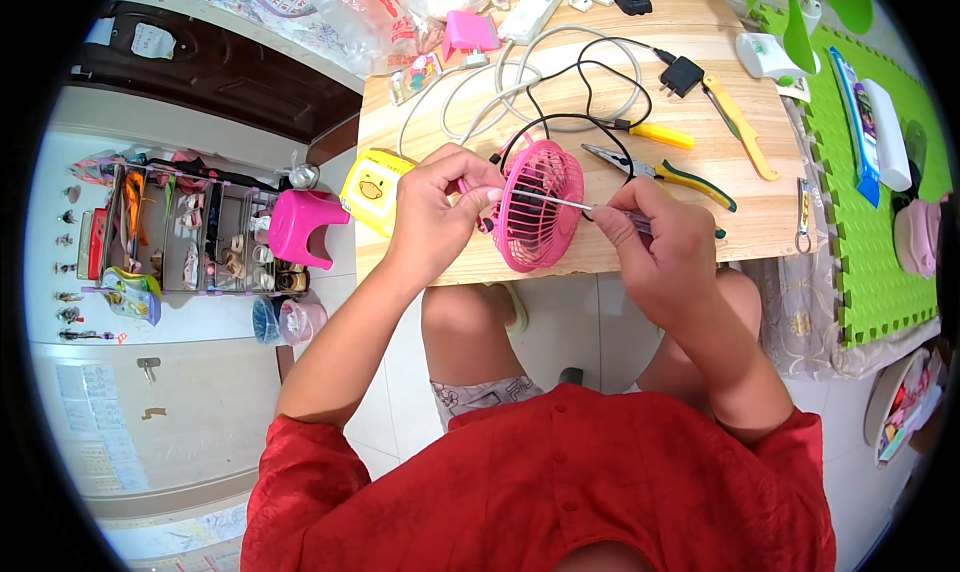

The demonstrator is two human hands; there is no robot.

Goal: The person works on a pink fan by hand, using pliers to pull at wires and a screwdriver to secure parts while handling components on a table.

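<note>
Close to the table's near edge, a small pink fan [540, 247] with a round mesh cage stands on its rim, turned sideways between my hands. My left hand [432, 212] is closed at its left side, thumb and fingers pinched on a pink part; its exact grip is partly covered. In my right hand [668, 247] is a screwdriver [562, 202], its thin metal shaft pointing left across the cage toward my left fingertips. Whether the tip meets a screw is hidden. A black cable [585, 119] runs behind the fan.
Beyond my right hand lie pliers [690, 180], a yellow-handled tool [662, 135], a yellow knife [745, 137] and a black power adapter [682, 75]. A grey cable [480, 122] coils near a white power strip [535, 10]. A yellow pack [372, 190] sits left, near a pink stool [300, 227].
</note>
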